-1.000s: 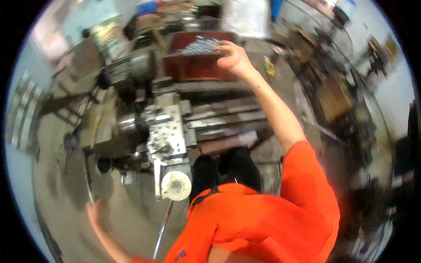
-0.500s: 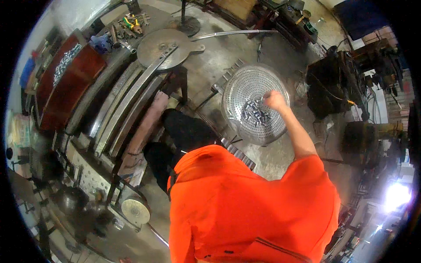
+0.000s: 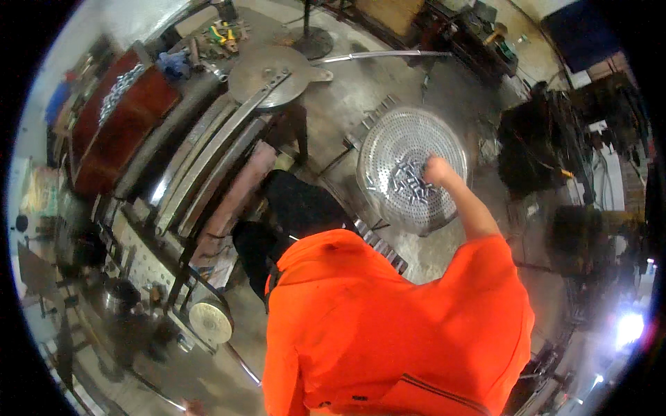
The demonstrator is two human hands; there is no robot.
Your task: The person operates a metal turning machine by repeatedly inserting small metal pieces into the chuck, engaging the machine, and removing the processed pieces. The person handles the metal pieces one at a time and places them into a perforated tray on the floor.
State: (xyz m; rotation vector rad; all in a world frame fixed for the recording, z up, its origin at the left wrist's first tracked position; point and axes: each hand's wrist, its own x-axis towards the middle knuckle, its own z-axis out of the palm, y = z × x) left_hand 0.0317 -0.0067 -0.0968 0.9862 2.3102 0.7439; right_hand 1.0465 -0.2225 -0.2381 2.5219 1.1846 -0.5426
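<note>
My right hand is over a round perforated metal basket, at the right edge of a pile of short metal pins. Its fingers look curled together, pointing down by the pins. Whatever they hold, if anything, is hidden. The pins lie loose in the middle of the basket, and a stray one lies apart at the pile's left. My left hand is out of view; only its orange sleeve shows at the lower edge.
To the left, long metal bars lie beside a reddish-brown tray of small bright parts. A round metal plate with a lever stands beyond them. Pliers lie at the far left. Dark machinery stands right of the basket.
My right hand has moved slightly down and closer to the pins, its fingers now lower over the pile. The whole view has shifted a little with my head.
</note>
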